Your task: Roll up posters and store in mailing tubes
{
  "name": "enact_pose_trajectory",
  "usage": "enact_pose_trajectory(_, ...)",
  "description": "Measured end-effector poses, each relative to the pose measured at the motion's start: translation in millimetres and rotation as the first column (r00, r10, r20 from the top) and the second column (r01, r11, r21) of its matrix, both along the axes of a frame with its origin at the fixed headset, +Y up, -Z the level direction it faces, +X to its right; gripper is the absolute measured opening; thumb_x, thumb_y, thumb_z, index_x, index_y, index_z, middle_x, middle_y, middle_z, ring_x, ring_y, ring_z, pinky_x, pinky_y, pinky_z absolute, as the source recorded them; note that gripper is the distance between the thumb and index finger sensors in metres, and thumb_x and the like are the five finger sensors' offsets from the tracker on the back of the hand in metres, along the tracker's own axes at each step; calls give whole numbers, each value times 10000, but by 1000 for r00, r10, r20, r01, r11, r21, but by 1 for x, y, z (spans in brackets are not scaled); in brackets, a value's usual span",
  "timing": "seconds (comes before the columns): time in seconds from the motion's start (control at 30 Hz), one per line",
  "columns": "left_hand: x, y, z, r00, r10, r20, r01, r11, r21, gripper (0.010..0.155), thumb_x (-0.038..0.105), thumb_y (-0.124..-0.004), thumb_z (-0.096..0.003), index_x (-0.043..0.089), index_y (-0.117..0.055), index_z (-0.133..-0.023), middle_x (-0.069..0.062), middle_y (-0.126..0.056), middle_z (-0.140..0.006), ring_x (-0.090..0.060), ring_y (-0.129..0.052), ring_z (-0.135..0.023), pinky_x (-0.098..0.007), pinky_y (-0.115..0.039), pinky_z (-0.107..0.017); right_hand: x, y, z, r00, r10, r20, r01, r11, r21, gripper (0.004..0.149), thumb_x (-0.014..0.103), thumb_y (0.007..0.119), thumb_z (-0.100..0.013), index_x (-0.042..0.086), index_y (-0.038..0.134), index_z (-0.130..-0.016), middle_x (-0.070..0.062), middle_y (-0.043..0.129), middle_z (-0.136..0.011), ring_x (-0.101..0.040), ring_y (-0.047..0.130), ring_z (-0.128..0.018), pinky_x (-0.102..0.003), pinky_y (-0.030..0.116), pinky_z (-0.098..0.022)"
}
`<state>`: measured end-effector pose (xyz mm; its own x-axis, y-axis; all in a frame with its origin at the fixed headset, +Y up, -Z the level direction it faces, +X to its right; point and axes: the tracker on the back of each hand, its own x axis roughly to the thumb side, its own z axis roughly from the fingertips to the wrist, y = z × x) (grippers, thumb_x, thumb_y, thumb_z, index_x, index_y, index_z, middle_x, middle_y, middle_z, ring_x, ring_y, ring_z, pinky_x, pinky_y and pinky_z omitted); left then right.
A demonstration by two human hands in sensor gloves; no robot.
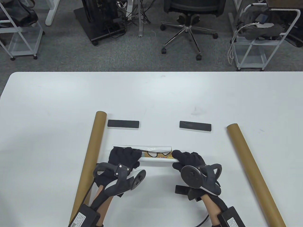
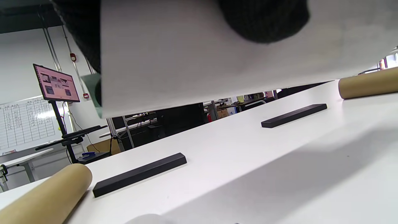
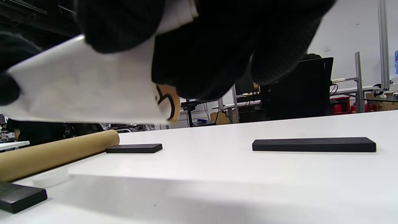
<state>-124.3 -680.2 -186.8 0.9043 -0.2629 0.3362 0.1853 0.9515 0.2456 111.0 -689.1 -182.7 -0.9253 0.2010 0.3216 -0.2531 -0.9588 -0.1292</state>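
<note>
A white poster, mostly rolled, lies across the table between my hands, with a strip of its printed side showing. My left hand grips the roll's left end and my right hand grips its right end. In the left wrist view the roll hangs above the table under my fingers. In the right wrist view my fingers wrap the roll. One brown mailing tube lies left of my left hand, another tube lies to the right.
Two black bar weights lie beyond the poster. A third black bar lies under my right wrist. A small translucent cap sits near the left tube. The white table has an office chair and carts behind it.
</note>
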Motion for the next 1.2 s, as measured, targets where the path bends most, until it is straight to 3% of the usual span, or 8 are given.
enact_pose_trajectory(0.17,3,-1,-1,999,-39,-3,39,999,-10,528,451,-601,-461,374,-661,-980,96,-887,-848,-180,-959,-722,-507,-761,-748,-8,-8,-1,998,48,-38,-52,993,-106,576,337,648,-507,96,554,-1022,-99,760,-827,-312,852,-604,-672,662,-656)
enact_pose_trajectory(0.27,3,-1,0,998,-66,-1,66,998,12,598,486,-721,-428,395,-593,-1005,122,-889,-791,-152,-957,-661,-496,-770,-743,-11,-8,1,994,113,-12,-114,992,-55,565,361,706,-473,141,595,-981,-47,786,-761,-274,866,-547,-643,696,-650)
enact_pose_trajectory(0.37,3,-1,1,994,-110,5,110,993,53,653,496,-732,-420,421,-474,-1014,156,-881,-770,-113,-965,-628,-472,-791,-738,-12,-8,1,995,96,-14,-97,994,-43,482,350,694,-476,194,667,-931,-28,822,-733,-275,887,-537,-632,708,-648)
enact_pose_trajectory(0.53,3,-1,1,997,-70,11,70,998,6,505,479,-740,-430,374,-657,-917,140,-909,-765,-124,-981,-627,-472,-793,-733,-9,-9,1,996,93,-4,-93,995,-39,465,360,713,-462,215,741,-903,-117,751,-869,-342,850,-660,-675,648,-666)
enact_pose_trajectory(0.67,4,-1,1,997,-71,12,71,997,9,460,465,-727,-444,381,-705,-895,101,-869,-867,-157,-956,-728,-493,-768,-747,-9,-7,1,995,95,8,-95,995,-37,479,362,735,-440,208,770,-892,-120,741,-856,-331,845,-641,-680,650,-659)
enact_pose_trajectory(0.8,4,0,1,997,-70,7,70,997,12,460,471,-731,-441,399,-733,-895,59,-813,-936,-189,-921,-779,-528,-750,-750,-9,-7,1,993,115,-6,-115,991,-73,492,363,741,-434,193,777,-894,-102,767,-821,-313,860,-620,-666,666,-660)
enact_pose_trajectory(1.0,3,0,2,998,-65,4,65,998,14,553,482,-731,-424,397,-740,-970,101,-876,-884,-145,-982,-734,-490,-808,-725,-6,-6,0,996,93,8,-93,994,-54,597,380,756,-418,173,687,-975,-50,827,-788,-288,907,-627,-625,701,-663)
enact_pose_trajectory(1.2,0,0,0,999,-41,-2,41,999,3,570,484,-707,-421,362,-702,-979,128,-927,-860,-137,-1030,-729,-468,-827,-717,-1,-7,-2,998,69,10,-69,995,-74,552,388,740,-427,179,735,-938,-21,898,-791,-268,981,-643,-608,750,-640)
